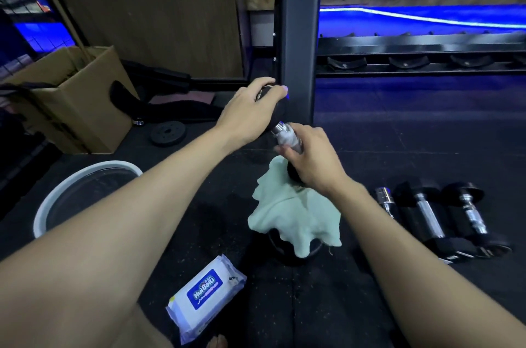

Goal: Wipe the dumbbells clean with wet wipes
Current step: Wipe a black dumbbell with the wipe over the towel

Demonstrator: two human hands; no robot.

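Wipes pack (pixel 205 298) lies flat on the rubber floor at six o'clock, nearest the person and within easy reach for a fresh sheet. Just beyond it, a pale green cloth (pixel 293 214) drapes over a dark weight, apparently as a pad for the work. The dumbbell (pixel 280 128) being cleaned stands tilted on that cloth at the centre, lower head down. The right hand (pixel 314 161) is closed around the chrome handle with a white wet wipe (pixel 284 140) bunched beneath the fingers. The left hand (pixel 250 113) cups the upper black head, fingers curled over it, steadying the tilt. At three o'clock, more dumbbells (pixel 444 216) lie side by side; I cannot tell whether they are cleaned. A grey basin (pixel 57 194) sits at nine o'clock, a cardboard box (pixel 79 103) at ten, and an empty rack (pixel 412 63) at one o'clock.
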